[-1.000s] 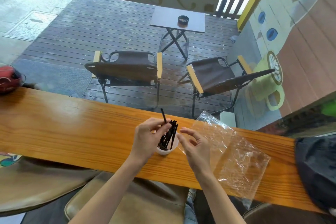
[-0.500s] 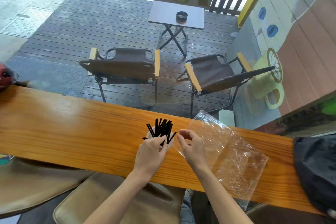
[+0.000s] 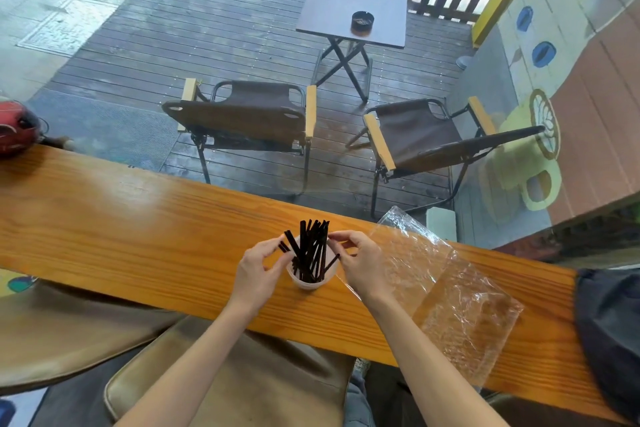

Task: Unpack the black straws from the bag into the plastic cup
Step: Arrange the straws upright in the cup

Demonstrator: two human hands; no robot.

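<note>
Both hands (image 3: 258,270) (image 3: 362,262) have closed in on the plastic cup (image 3: 308,282) of black straws (image 3: 310,253) on the wooden desk (image 3: 138,229), left fingers pinching a straw at 9 o'clock, right fingers curled at 3 o'clock, grasp unclear, clear bag (image 3: 450,302) beyond.

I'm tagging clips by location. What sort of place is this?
Probably a café window seat: a long wooden counter faces glass with a painted coffee mug, and folding chairs and a small table holding an ashtray stand on the deck outside.
</note>
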